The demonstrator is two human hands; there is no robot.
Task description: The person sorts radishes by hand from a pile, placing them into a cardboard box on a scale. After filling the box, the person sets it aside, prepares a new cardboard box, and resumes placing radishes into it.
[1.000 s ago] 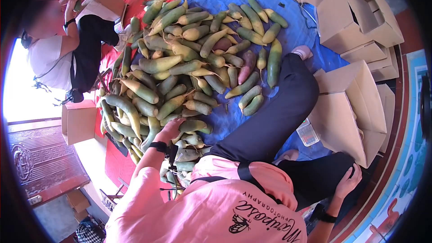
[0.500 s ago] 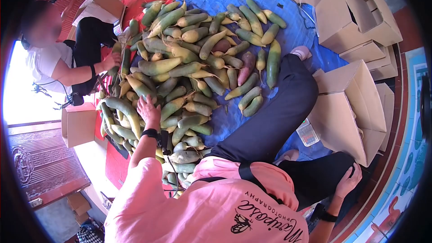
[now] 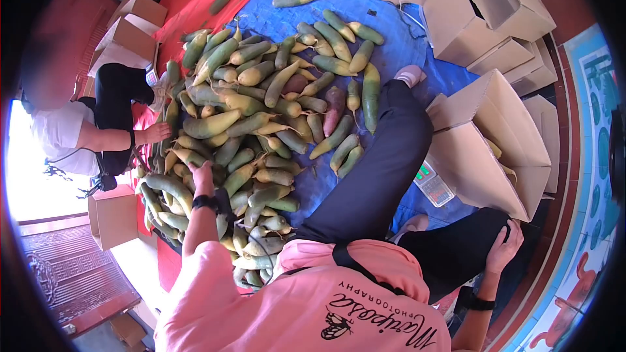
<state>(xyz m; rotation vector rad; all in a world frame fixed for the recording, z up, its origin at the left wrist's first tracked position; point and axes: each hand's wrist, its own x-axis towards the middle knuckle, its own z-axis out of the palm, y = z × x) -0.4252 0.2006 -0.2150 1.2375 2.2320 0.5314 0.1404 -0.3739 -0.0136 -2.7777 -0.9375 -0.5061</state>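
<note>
A big heap of green radishes (image 3: 225,124), pale yellow at their ends, covers the sheet ahead of me. My left hand (image 3: 203,177) reaches into the near left part of the heap. Its fingers are curled at the end of a green radish (image 3: 188,157) and are partly hidden. My right hand (image 3: 504,248) lies on my bent knee with its fingers stretched out and holds nothing. A purplish-red radish (image 3: 334,112) shows at the heap's right side. Next to my leg is a digital scale (image 3: 435,189) with a lit green display.
An open cardboard box (image 3: 456,156) stands by the scale, with yellowish things inside. Another open box (image 3: 450,36) is behind it. Across the heap at left sits another person (image 3: 62,133), one hand at the radishes. A blue tarp (image 3: 404,32) and red cloth (image 3: 186,3) lie underneath.
My left hand has gone from spread fingers on a radish to curled fingers lower in the heap. The view has shifted right. The other person's hand has lowered; the scale display now shows.
</note>
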